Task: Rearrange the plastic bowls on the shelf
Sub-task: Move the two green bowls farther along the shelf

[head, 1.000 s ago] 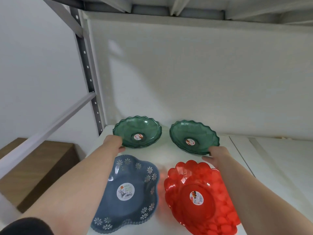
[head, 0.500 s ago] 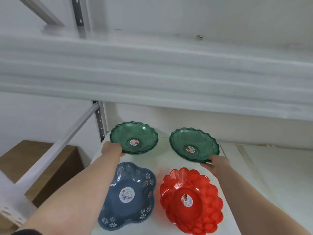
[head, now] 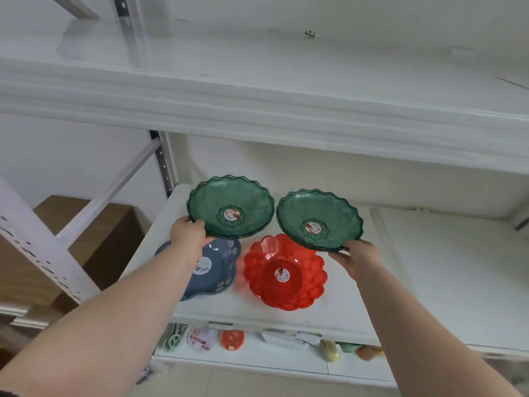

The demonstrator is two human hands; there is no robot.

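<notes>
Lifting both green bowls off the shelf's point(head: 357, 316) back edge: left hand point(head: 187, 236) pinches left green bowl's point(head: 229, 207) rim; right hand point(head: 359, 257) pinches right green bowl's point(head: 319, 217) rim; next, choosing new spots.

Two green scalloped bowls, left point(head: 230, 206) and right point(head: 319, 219), are tilted toward the viewer, each gripped at its near rim. At six o'clock of them, blue flowered bowl point(head: 220, 260) and red lobed bowl point(head: 283, 272) rest on the white shelf point(head: 357, 308)
</notes>
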